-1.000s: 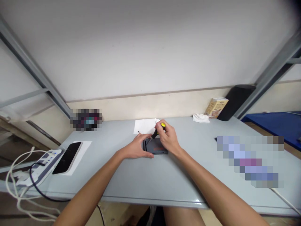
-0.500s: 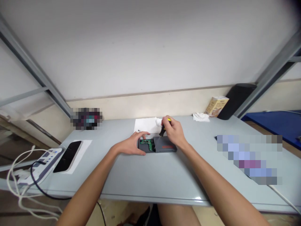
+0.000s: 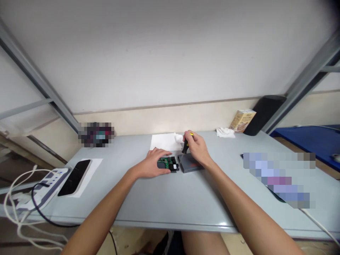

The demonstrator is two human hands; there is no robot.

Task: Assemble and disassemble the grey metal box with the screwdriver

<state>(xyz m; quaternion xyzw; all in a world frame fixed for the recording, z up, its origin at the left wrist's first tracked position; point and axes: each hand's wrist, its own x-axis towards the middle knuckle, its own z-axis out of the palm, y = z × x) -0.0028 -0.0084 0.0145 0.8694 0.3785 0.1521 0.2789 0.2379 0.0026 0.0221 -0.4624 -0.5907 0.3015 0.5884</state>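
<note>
My left hand (image 3: 152,163) grips a dark tray with a green circuit board (image 3: 165,162), thumb along its near edge and fingers over its far edge. The palm covers the tray's left end. Black connectors and a small white label show at the board's right end. My right hand (image 3: 198,148) is closed around a screwdriver (image 3: 186,146) with a black and yellow handle, its thin shaft slanting down to the left end of a grey cover (image 3: 189,167). This cover lies just right of the board, slightly turned and apart from it, partly hidden under the right hand.
Behind the hands lie a white sheet (image 3: 162,141) and a crumpled white piece (image 3: 178,138). A phone (image 3: 75,177) and a power strip (image 3: 46,189) with cables are on the left. Tissue (image 3: 225,132), a yellow box (image 3: 242,120) and a black cylinder (image 3: 265,113) stand back right.
The grey cover has come away from the tray, leaving a gap, and has turned slightly. More of the circuit board's right end shows. My left hand has shifted a little to the right.
</note>
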